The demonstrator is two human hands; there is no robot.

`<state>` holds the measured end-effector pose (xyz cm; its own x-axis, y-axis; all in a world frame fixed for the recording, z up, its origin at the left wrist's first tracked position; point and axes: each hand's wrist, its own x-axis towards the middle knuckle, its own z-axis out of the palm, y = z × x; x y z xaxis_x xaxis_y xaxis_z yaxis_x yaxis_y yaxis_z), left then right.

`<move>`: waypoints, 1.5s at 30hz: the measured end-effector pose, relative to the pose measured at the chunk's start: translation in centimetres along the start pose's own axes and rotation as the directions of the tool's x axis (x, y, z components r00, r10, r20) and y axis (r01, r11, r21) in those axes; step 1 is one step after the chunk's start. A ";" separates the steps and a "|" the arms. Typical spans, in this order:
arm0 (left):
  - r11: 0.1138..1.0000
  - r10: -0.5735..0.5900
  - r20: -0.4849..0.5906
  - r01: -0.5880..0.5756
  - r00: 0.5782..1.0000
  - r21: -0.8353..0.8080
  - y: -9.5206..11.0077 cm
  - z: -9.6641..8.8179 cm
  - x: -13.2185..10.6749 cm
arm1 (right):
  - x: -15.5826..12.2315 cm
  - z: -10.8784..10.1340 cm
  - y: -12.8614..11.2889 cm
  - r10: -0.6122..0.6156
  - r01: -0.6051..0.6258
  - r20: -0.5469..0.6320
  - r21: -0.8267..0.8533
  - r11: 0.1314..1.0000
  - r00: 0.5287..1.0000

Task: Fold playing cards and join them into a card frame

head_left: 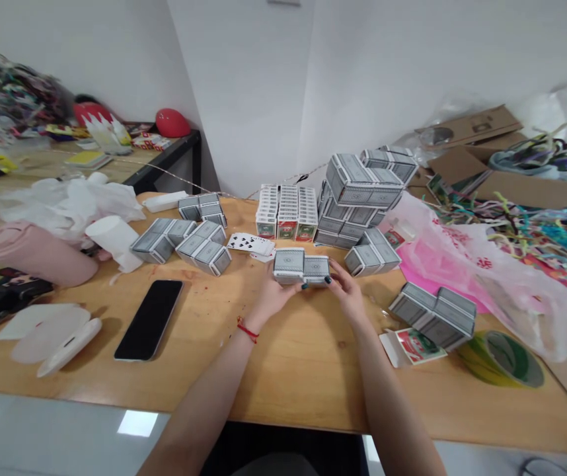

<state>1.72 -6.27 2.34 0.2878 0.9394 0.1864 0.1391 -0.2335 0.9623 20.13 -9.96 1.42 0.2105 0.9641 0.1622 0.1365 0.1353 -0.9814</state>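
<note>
Head view, centre of the frame: left hand (pixel 269 299) and right hand (pixel 345 291) each clasp one end of two grey card packs (pixel 302 266) lying side by side on the wooden table (pixel 293 360), seemingly squaring them together. Even pressure from both sides would keep them flush.

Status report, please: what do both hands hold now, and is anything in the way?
Left hand and right hand grip two card packs, pressed side by side. Loose playing cards just behind them. Phone lies apart, to the left.
</note>
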 end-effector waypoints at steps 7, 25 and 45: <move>0.960 -0.070 0.087 0.091 0.994 -0.265 0.4 -1.8 0.3 | -0.7 0.5 -0.9 -0.045 0.041 0.122 0.031 0.999 0.992; 0.889 -0.007 0.302 0.144 0.953 -0.434 1.8 -2.3 -0.6 | -1.3 1.1 -2.8 -0.045 0.044 0.189 0.012 0.999 0.981; 0.874 -0.024 0.273 0.152 0.962 -0.461 1.8 -2.3 -0.5 | -1.4 1.6 -2.6 -0.015 0.006 0.144 0.067 0.998 0.990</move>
<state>-0.33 -6.61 4.40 0.5317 0.8408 0.1022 -0.2714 0.0548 0.9609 17.90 -11.32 3.55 0.0673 0.9847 0.1608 0.0728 0.1559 -0.9851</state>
